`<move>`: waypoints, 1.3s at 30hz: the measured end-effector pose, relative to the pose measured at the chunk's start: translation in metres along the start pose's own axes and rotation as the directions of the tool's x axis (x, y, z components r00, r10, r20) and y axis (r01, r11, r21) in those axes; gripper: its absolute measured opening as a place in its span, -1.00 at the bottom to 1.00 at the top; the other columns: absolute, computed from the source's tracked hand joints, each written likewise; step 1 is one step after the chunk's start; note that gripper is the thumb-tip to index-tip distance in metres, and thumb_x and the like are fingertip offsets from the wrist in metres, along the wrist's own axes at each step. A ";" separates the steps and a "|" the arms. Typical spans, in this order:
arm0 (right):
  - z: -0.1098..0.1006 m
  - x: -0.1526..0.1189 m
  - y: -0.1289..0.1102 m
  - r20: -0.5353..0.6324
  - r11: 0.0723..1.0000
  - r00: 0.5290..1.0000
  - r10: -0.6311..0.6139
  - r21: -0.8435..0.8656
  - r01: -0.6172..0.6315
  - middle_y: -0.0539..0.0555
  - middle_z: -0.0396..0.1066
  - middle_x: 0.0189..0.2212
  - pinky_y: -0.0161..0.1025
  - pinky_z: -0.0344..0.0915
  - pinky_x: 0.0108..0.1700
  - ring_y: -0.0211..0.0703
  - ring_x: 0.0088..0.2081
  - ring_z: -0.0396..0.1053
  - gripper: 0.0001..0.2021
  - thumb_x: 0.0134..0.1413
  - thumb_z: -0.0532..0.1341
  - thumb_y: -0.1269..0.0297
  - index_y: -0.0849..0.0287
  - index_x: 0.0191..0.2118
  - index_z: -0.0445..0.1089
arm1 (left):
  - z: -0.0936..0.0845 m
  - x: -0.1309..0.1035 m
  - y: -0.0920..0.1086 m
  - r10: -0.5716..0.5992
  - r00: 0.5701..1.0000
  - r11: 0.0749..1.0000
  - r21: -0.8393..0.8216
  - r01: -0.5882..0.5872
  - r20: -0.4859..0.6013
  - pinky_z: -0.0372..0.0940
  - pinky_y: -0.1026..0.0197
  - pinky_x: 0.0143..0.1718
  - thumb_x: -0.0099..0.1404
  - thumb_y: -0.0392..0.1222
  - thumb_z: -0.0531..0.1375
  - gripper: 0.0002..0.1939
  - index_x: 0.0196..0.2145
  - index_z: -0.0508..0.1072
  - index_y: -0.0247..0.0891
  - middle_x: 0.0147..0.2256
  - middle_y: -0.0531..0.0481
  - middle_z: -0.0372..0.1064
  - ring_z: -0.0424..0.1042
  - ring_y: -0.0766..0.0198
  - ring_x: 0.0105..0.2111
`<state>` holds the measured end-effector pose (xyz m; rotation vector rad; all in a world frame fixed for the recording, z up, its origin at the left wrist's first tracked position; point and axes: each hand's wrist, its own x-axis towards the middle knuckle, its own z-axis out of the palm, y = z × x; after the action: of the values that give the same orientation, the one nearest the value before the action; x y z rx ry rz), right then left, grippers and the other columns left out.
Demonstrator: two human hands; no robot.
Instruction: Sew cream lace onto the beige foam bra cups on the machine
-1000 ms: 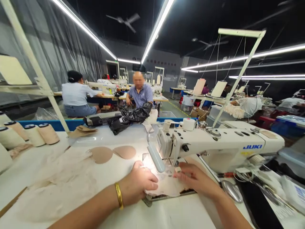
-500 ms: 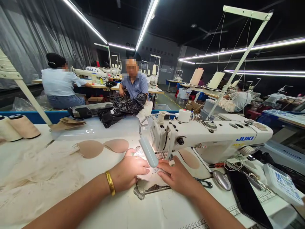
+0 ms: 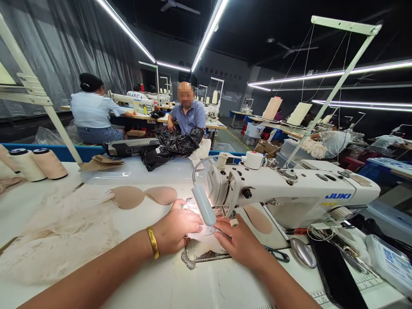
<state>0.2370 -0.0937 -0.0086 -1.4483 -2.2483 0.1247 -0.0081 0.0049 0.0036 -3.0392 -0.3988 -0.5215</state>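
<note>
A white sewing machine [image 3: 289, 184] stands on the table, its needle area hidden behind a grey lamp [image 3: 205, 206]. Left of the lamp, my left hand [image 3: 177, 225] is closed on pale pink fabric [image 3: 197, 234], thumb and fingers pressed together. On the other side my right hand [image 3: 236, 236] lies with fingers spread on the fabric's right edge, close under the presser area. Two beige cup-shaped pieces [image 3: 129, 197] lie behind my left hand, and another beige piece [image 3: 258, 219] is right of the needle area. Sheer lace fabric [image 3: 74, 236] spreads at the left.
Thread cones [image 3: 49, 164] stand at the left. A black plastic bag [image 3: 174, 146] lies at the back edge. Right of my arm are small scissors [image 3: 278, 254], a silver oval object [image 3: 303, 253], a black phone [image 3: 336, 270] and a clear case [image 3: 391, 262]. Two people sit beyond the table.
The whole view has shifted slightly, so most things appear farther right. My left fingers have drawn in a little on the fabric; my right hand stays beside the needle area.
</note>
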 end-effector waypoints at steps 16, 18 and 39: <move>0.001 -0.002 -0.001 -0.182 0.984 0.975 0.127 0.144 -0.102 0.19 0.50 -0.09 -0.01 0.46 -0.08 0.08 -0.09 0.51 -0.78 0.44 0.04 0.27 0.11 -0.07 0.44 | 0.005 -0.002 0.001 -0.061 0.998 0.990 -0.122 0.064 0.023 0.00 -0.12 0.01 0.17 -0.43 0.21 -0.75 -0.25 0.48 -0.10 -0.11 0.13 0.59 0.51 0.09 -0.15; 0.000 -0.001 -0.001 -0.184 0.984 0.975 0.124 0.151 -0.097 0.19 0.50 -0.09 -0.02 0.46 -0.08 0.08 -0.09 0.51 -0.79 0.43 0.06 0.27 0.10 -0.08 0.44 | 0.006 -0.003 0.001 -0.053 0.999 0.991 -0.121 0.054 0.013 0.01 -0.13 0.03 0.17 -0.42 0.22 -0.71 -0.21 0.50 -0.07 -0.07 0.12 0.59 0.51 0.07 -0.09; 0.007 -0.006 0.003 -0.203 0.988 0.977 0.071 0.146 -0.042 0.19 0.51 -0.15 -0.01 0.46 -0.08 0.08 -0.10 0.51 -0.79 0.45 0.04 0.29 0.12 -0.06 0.42 | 0.005 -0.009 0.007 -0.083 0.996 0.991 -0.107 0.084 0.012 0.02 -0.24 0.12 0.14 -0.45 0.20 -0.58 -0.08 0.49 -0.08 -0.05 0.09 0.58 0.52 0.00 -0.06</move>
<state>0.2387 -0.0960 -0.0182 -1.3831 -1.9906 0.1403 -0.0127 -0.0034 -0.0038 -3.1395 -0.5166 -0.5534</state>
